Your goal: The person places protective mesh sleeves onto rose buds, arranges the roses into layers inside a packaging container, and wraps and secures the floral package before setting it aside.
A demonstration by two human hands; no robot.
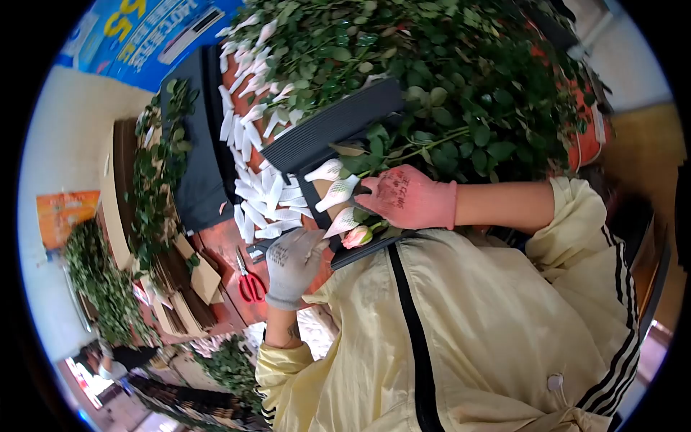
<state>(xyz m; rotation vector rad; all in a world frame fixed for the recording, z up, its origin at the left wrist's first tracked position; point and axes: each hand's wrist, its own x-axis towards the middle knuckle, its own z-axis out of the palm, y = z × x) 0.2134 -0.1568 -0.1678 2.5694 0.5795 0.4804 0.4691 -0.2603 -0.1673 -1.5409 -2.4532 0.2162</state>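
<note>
My right hand [409, 197], in a pink glove, is curled over the stems of roses, fingers closed at the base of a netted bud [337, 193]. Another netted rose bud [324, 171] lies above it and a third [341, 222] below. Near my left hand is a bare pink rose bud [357, 237]. My left hand [291, 265], in a pale grey glove, has its fingers drawn together beside these buds; whatever is between them is hidden. The roses lie in a dark tray or holder [371, 252] with a ribbed black panel [335, 126].
White sleeves [270, 194] are scattered on the red table [227, 248]. Red-handled scissors [250, 286] lie left of my left hand. Leafy rose stems [461, 65] are heaped at the back. Cardboard [183, 299] stands at left. Another person [108, 366] is at lower left.
</note>
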